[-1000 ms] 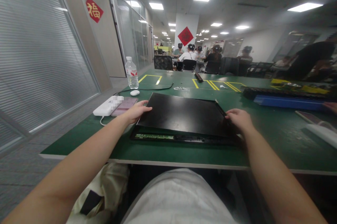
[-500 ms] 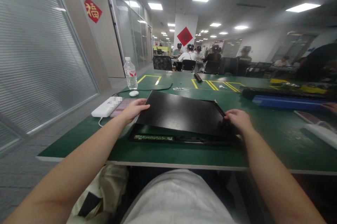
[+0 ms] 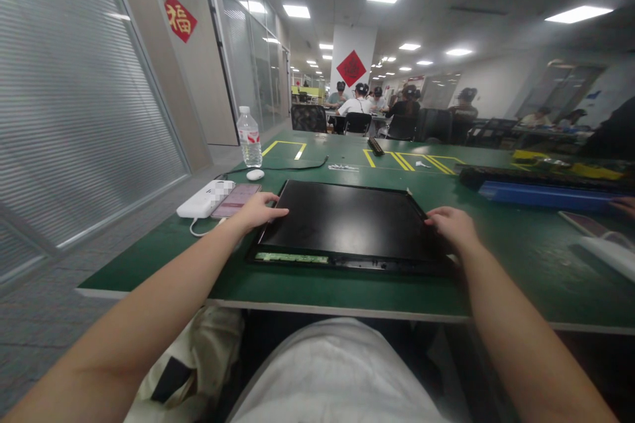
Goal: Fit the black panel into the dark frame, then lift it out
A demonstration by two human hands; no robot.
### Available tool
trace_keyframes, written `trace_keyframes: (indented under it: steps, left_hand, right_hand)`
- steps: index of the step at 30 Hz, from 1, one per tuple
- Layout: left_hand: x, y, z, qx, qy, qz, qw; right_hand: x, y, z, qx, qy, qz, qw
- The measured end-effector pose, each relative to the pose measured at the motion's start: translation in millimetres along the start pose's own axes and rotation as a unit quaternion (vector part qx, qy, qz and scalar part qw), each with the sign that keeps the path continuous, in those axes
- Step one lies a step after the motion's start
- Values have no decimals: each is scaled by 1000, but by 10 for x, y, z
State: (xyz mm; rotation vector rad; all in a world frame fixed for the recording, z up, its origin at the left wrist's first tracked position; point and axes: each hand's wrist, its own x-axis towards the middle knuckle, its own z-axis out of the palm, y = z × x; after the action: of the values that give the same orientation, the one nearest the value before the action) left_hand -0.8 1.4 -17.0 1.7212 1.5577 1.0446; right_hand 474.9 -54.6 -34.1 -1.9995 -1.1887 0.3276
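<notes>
A dark, flat LCD screen panel [image 3: 342,218] lies in a shallow black frame [image 3: 357,265] on the green table [image 3: 317,290]. Along the near side of the frame a green circuit strip [image 3: 292,257] shows below the panel. My left hand [image 3: 260,209] holds the panel's left edge, thumb over the top face and fingers at the side. At the opposite side, my right hand [image 3: 451,226] has its fingers closed on the frame's right rim, where the panel's edge meets it. The undersides of both grips are hidden.
Left of the panel are a phone [image 3: 237,200], a white power bank [image 3: 203,199], a white oval case [image 3: 255,175] and a water bottle [image 3: 249,137]. A blue tray [image 3: 546,194] and another person's hand [image 3: 624,206] are at the right. Yellow tape [image 3: 401,161] marks the far side.
The panel's raised left and near side has come down into the frame, and my left hand has lowered with it. My right hand stays at the right edge.
</notes>
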Motion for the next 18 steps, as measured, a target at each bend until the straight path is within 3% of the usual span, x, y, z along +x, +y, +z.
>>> trace_keyframes:
  steps: [6,18]
  left_hand:
    - [46,-44,-8,89,-43,25,995]
    - [38,-52,3,112,-79,7,991]
  right_hand:
    - [-34,-33,-13,28,5,17,999]
    - [17,31,27,79,-2,35,996]
